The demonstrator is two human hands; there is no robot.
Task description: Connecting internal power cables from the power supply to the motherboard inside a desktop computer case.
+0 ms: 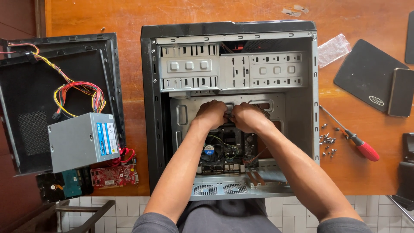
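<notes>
An open desktop computer case (151, 108) lies on its side on a wooden table. Both my hands reach into its middle. My left hand (210, 114) and my right hand (246, 117) are curled close together over something small on the upper edge of the motherboard (224, 149); what they grip is hidden by the fingers. A processor cooler fan (209, 150) and thin wires show just below my hands. Empty metal drive bays (233, 67) fill the far part of the case.
Left of the case: a black side panel (26, 86), a grey power supply (82, 140) with coloured cables, a red expansion card (113, 175), a hard drive (64, 185). Right: a red-handled screwdriver (351, 137), loose screws (327, 141), a plastic bag (334, 48), a black mouse pad (366, 73).
</notes>
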